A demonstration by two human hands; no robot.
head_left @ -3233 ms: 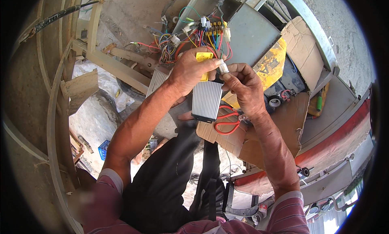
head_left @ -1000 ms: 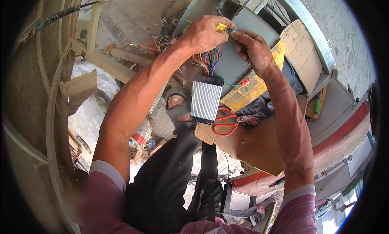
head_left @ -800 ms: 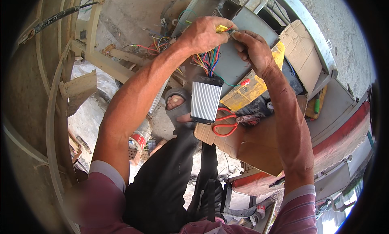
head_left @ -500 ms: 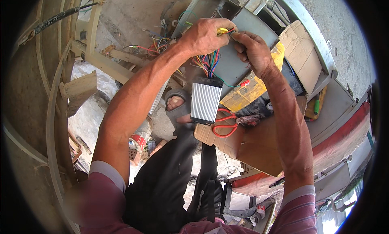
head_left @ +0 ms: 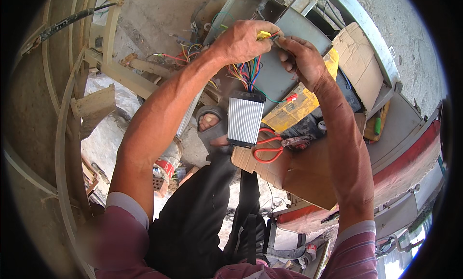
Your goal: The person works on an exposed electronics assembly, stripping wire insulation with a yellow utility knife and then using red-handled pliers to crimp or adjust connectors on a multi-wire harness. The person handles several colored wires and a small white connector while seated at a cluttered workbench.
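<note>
My left hand point(head_left: 245, 41) is closed round several thin wires with a yellow connector point(head_left: 263, 35) showing between its fingers. Close against it, my right hand point(head_left: 305, 59) pinches the wire ends at its fingertips; the exact tip is too small to make out. Below the hands hangs or rests a silver finned controller box point(head_left: 246, 118) with black end caps. A bundle of coloured wires point(head_left: 250, 74) rises from its top toward my left hand. One green wire runs aside to a red connector point(head_left: 291, 98).
Red-handled scissors point(head_left: 268, 146) lie on cardboard point(head_left: 304, 175) right of the box. A yellow panel point(head_left: 294, 107) and a grey metal frame point(head_left: 304, 33) stand beyond. More loose wires point(head_left: 188, 52) lie at the left, near metal beams point(head_left: 125, 78). My sandalled foot point(head_left: 210, 122) is beside the box.
Both hands stay together at the wires, with only slight shifts of the fingers. The yellow connector has moved a little up and left. The box is almost unmoved.
</note>
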